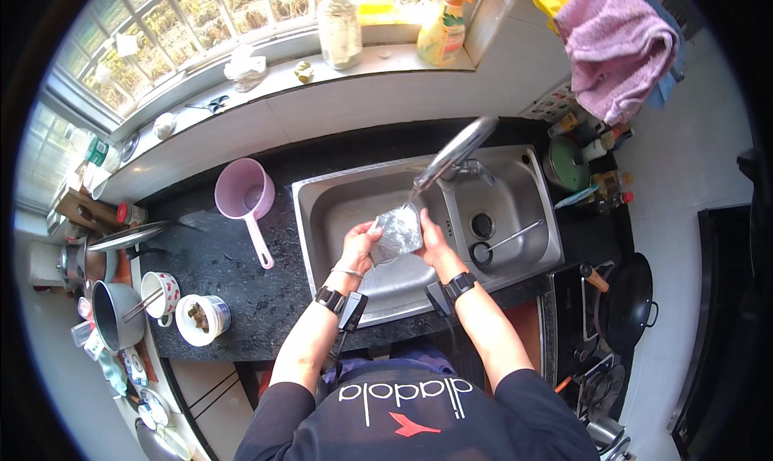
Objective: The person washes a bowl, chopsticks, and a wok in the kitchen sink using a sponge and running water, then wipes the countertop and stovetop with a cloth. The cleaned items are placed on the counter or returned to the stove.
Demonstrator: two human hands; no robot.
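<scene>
Between both hands is a clear, shiny container (398, 230), probably plastic or glass, under the spout of the chrome faucet (450, 153). Water seems to run onto it. My left hand (360, 243) grips its left side, thumb on the near rim. On its right side, my right hand (433, 239) holds the edge. Both hands are over the large left basin of the stainless steel sink (332, 204). In the smaller right basin lies a drain strainer (481, 253) with a long thin handle, close to the drain opening (482, 225).
A pink dipper (244, 189) stands left of the sink. Further left are a white tub (202, 321) with brown scraps, a cherry-patterned mug (160, 293) and a grey pot (118, 316). A wok (625, 304) sits at right. A spray bottle (444, 29) stands on the windowsill.
</scene>
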